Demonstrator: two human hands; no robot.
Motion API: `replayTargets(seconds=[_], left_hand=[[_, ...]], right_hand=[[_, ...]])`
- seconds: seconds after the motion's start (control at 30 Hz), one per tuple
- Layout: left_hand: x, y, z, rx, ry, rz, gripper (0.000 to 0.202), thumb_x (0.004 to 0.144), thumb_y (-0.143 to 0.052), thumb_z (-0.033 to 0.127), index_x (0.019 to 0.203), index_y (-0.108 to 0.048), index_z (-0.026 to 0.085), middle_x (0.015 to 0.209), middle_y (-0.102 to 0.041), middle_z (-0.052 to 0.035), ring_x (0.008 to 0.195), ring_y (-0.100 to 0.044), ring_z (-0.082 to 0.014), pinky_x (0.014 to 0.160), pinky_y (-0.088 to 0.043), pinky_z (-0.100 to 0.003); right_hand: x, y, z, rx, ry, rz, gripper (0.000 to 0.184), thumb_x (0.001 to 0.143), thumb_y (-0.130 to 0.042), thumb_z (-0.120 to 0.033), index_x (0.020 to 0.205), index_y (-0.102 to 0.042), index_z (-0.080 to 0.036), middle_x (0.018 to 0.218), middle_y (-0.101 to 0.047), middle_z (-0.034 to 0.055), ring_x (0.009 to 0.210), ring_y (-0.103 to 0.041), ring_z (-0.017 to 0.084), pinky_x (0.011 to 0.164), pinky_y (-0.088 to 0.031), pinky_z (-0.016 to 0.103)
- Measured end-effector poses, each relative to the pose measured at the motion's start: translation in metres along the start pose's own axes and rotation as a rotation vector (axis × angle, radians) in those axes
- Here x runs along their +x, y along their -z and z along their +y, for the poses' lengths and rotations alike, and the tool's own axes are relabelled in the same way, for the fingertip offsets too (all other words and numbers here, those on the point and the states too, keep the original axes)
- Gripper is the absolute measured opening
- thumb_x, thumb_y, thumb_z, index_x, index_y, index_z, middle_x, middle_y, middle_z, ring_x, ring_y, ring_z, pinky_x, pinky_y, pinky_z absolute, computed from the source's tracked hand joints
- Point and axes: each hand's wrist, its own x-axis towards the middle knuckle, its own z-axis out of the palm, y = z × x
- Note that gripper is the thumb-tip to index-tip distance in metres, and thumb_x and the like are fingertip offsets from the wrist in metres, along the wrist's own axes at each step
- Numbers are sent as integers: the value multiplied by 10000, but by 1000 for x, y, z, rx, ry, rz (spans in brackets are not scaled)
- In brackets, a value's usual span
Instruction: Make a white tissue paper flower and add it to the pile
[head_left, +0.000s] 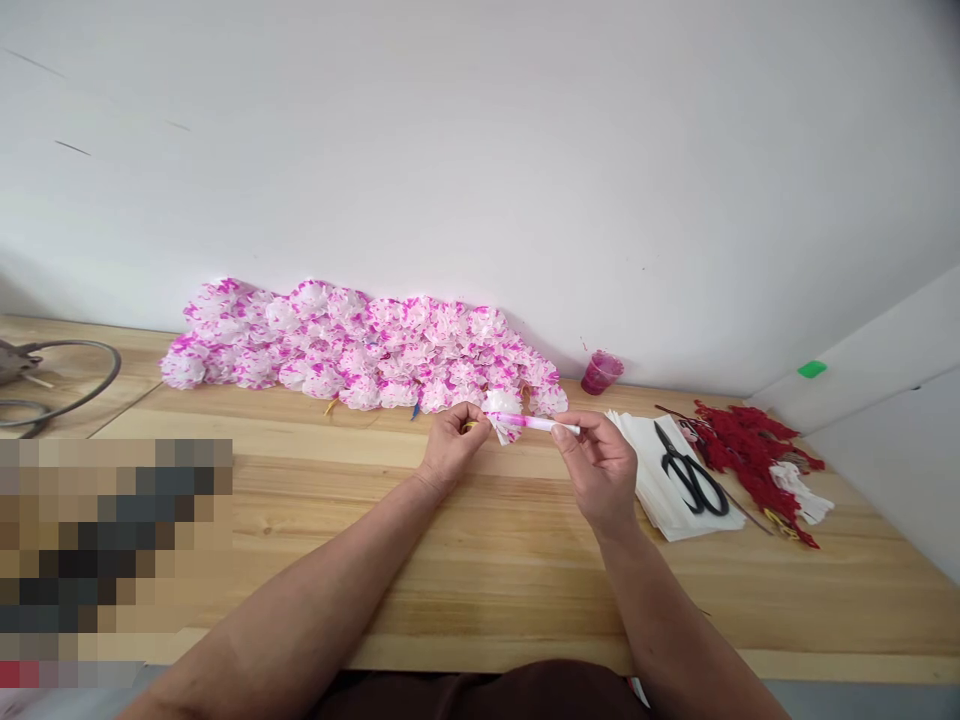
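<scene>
My left hand [452, 445] is closed in a pinch on the stem end of a small white and pink paper flower [504, 424], held just above the wooden table [480, 570]. My right hand [598, 462] pinches a thin white stick with a pink tip [541, 425], whose tip touches the flower's folded petals. Both hands are close together near the middle of the table, in front of a long heap of finished pink and white paper flowers [352, 345] lying against the white wall.
A small cup of pink dye [601, 372] stands by the wall. To the right lie a stack of white paper [651, 470] with black scissors [694, 472] on it, and a pile of red paper pieces [750, 445]. A grey cable [60, 380] loops at far left.
</scene>
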Motion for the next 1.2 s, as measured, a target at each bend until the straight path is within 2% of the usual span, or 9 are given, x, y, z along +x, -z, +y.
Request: replayTargets(seconds=[0.1,0.27,0.37,0.6,0.8,1.0,1.2], left_hand=[[0,0,1,21,-1,-5,174,722,-644,295,669,-517,189,550,-429,68,518,-321,-77,504,-247,-223],[0,0,2,30,-5,-12,151,697,-632,276,663,-512,190,556,-424,68,518,-318,-78,509,-248,-227],[0,0,3,43,-16,-21,149,699,-633,281,670,-519,189,560,-422,68,524,-320,-80,511,-247,-228],[1,0,4,80,-43,-34,162,717,-632,289,670,-520,182,569,-409,67,537,-323,-79,520,-242,-227],[1,0,4,108,-96,-54,133,723,-628,286,706,-594,158,619,-482,42,571,-362,-83,550,-286,-220],[1,-1,2,94,-107,-61,127,723,-635,276,695,-582,164,596,-460,50,562,-349,-82,543,-280,-217],[2,-1,1,88,-119,-65,117,734,-639,270,726,-607,157,638,-511,37,587,-382,-84,566,-307,-217]], right_hand=[[0,0,0,-59,12,9,124,852,-723,-302,961,-731,-245,833,-662,19,789,-567,175,743,-428,331],[3,0,-3,134,-83,38,129,844,-726,-322,947,-712,-245,797,-646,1,725,-559,151,698,-451,307],[4,0,-3,173,-96,55,136,829,-739,-321,936,-709,-243,782,-638,-4,705,-549,144,674,-452,295],[2,1,-1,138,-71,-17,119,840,-736,-297,949,-724,-250,797,-636,-4,723,-536,140,705,-445,296],[6,-1,-2,190,-136,87,148,820,-748,-335,935,-716,-248,785,-640,0,718,-556,148,677,-458,299],[4,-2,0,131,-111,3,128,827,-744,-317,933,-732,-247,820,-664,10,748,-564,151,703,-453,302],[7,0,0,210,-152,119,166,812,-754,-350,935,-717,-246,805,-662,9,750,-588,159,691,-468,302]])
